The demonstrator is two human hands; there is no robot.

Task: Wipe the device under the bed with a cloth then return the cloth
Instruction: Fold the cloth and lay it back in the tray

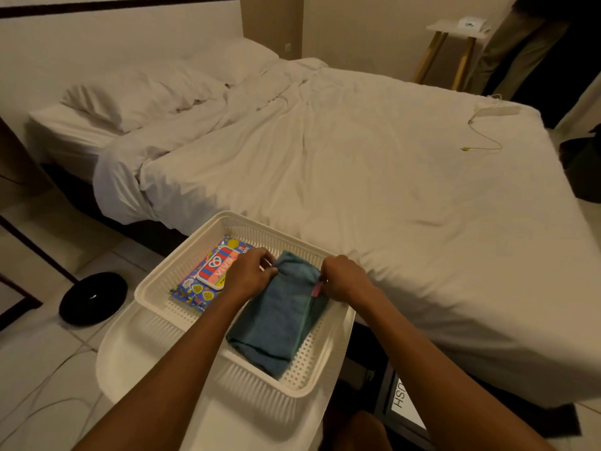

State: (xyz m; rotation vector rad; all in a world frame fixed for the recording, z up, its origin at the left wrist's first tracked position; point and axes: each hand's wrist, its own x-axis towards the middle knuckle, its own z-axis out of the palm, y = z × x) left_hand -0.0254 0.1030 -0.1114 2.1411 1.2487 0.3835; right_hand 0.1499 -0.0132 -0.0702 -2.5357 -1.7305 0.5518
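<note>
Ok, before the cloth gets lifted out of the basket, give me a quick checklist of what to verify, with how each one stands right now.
1. Left hand on the cloth's far edge: ok.
2. Right hand on the far edge by the pink tag: ok.
3. Cloth folded and lying inside the basket: ok.
4. Wipes pack beside the cloth, not on it: ok.
5. Black round device in view on the floor near the bed: ok.
6. Device dirty or clean: cannot tell.
</note>
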